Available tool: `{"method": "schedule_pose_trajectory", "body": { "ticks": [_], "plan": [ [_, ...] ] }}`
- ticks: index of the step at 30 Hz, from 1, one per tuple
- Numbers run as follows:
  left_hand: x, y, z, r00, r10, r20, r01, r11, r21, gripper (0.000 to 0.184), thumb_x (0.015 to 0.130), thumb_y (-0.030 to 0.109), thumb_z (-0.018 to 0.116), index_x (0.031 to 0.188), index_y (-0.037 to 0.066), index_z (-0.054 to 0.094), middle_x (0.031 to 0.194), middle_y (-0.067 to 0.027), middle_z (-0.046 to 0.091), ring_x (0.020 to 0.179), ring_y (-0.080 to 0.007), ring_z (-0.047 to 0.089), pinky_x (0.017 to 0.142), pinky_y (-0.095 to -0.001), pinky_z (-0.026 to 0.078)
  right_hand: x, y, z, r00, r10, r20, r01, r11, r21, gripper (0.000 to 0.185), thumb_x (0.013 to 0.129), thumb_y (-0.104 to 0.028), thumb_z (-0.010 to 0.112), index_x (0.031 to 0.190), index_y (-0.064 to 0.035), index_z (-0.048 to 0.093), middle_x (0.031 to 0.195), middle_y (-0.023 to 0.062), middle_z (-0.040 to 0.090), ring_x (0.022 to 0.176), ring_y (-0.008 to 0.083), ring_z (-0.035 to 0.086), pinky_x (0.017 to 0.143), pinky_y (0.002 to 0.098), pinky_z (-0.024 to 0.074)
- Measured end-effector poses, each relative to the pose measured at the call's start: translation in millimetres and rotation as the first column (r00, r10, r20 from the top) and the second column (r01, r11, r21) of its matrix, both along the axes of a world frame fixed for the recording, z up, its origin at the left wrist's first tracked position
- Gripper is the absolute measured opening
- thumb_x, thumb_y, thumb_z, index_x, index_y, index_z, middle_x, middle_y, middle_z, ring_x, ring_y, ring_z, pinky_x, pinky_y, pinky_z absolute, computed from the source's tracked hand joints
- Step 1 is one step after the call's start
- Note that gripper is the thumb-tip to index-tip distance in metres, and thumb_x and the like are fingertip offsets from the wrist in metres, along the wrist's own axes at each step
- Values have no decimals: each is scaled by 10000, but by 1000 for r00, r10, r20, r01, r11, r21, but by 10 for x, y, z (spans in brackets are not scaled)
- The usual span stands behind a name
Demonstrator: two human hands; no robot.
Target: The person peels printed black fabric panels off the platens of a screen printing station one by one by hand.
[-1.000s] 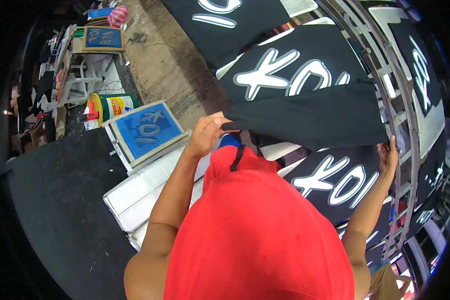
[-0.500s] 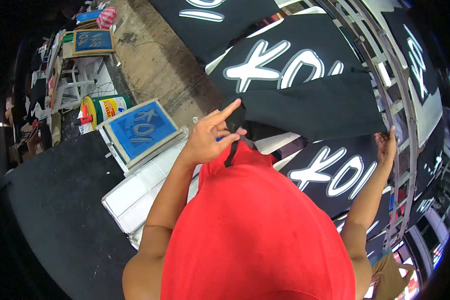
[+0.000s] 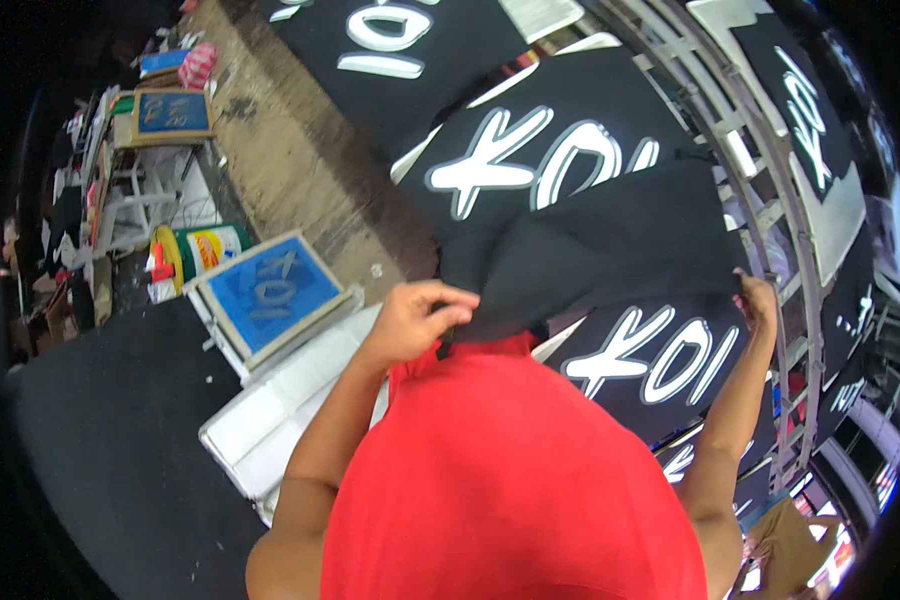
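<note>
A piece of black fabric (image 3: 610, 245) stretches between my two hands, partly over a black panel (image 3: 620, 90) printed with large white "KOI" lettering edged in grey. My left hand (image 3: 420, 318) pinches the fabric's near left corner, close to my red shirt (image 3: 520, 460). At the right end, my right hand (image 3: 757, 300) has its fingers closed on the fabric's edge, beside the metal rail. Below the fabric lies another black printed panel (image 3: 660, 360), partly covered by it.
To the left, a blue printing screen (image 3: 275, 290) in a wooden frame rests by a white box (image 3: 270, 425). Behind it stands a green bucket (image 3: 215, 245). A metal ladder-like rail (image 3: 770, 210) runs along the right. Another person (image 3: 790, 545) is at lower right.
My left hand has drawn the fabric's left end toward me, its index finger now curled instead of stretched out. My right hand keeps hold of the right end. The camera view has shifted slightly.
</note>
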State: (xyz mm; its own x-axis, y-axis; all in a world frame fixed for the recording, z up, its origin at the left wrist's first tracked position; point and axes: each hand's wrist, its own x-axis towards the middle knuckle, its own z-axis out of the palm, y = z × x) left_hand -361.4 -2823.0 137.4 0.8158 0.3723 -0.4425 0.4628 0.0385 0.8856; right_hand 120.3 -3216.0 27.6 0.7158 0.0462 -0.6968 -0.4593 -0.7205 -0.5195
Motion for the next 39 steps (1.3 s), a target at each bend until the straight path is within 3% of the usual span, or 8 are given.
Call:
{"method": "schedule_pose_trajectory", "body": {
  "ticks": [8,26,31,33,35,36,37,39],
  "plan": [
    [-69,-254,-276,980,109,-169,-196,697,-690,520,798,-87,667,1296,-21,537,1159,-97,614,904,-87,584,793,-233,497,478,-77,520,967,241,-83,-237,970,54,230,854,-92,570,1080,-54,596,902,13,618,642,129,558,565,275,528],
    [81,2669,1153,464,409,786,-409,886,-219,545,871,-33,582,1387,-17,409,1311,-163,531,1171,-231,541,1056,-342,396,-84,3746,3844,750,-12,662,-590,442,676,221,906,-11,514,1093,50,614,1010,135,649,911,209,647,811,334,561],
    [313,3558,1918,312,232,921,-433,898,-80,484,922,43,556,1387,19,427,1390,-129,468,1240,-187,478,1051,-290,385,179,3342,4348,-71,-214,974,-836,546,59,248,927,-48,531,1151,35,599,1047,134,634,941,204,633,826,291,529],
    [384,4102,2200,191,169,967,-386,919,-84,476,921,28,550,1383,27,436,1392,-111,468,1244,-174,471,1041,-262,387,-56,3145,4612,493,-481,725,-745,196,637,300,953,-93,493,1210,42,564,1110,125,627,969,203,622,872,318,507],
    [788,4219,2606,166,60,984,-547,836,42,396,956,36,475,1353,27,478,1388,-104,474,1264,-167,452,1075,-280,352,-138,2910,4780,412,-604,683,-757,191,625,326,930,-93,494,1218,46,559,1128,134,626,997,203,618,895,328,496],
    [1015,4424,2761,185,-120,975,-550,810,204,368,976,85,461,1336,16,493,1394,-120,467,1301,-183,418,1121,-326,295,705,2103,5015,915,-325,238,-360,-396,845,352,898,-100,500,1216,34,568,1112,127,642,1002,207,624,900,335,493],
    [1249,4291,2957,185,-140,973,-480,850,214,372,982,94,422,1343,34,491,1415,-100,453,1310,-219,414,1101,-382,337,433,2161,5022,905,-349,243,-376,-388,842,352,898,-100,500,1216,34,568,1112,127,642,1002,207,624,900,335,493],
    [1718,4109,3212,211,-17,977,-223,973,66,423,985,180,445,1383,36,430,1461,-158,377,1395,-268,297,1169,-424,227,-273,2428,4984,316,-608,728,-646,424,635,371,865,-110,517,1207,21,581,1085,107,659,978,213,637,898,339,495]
  ]
}}
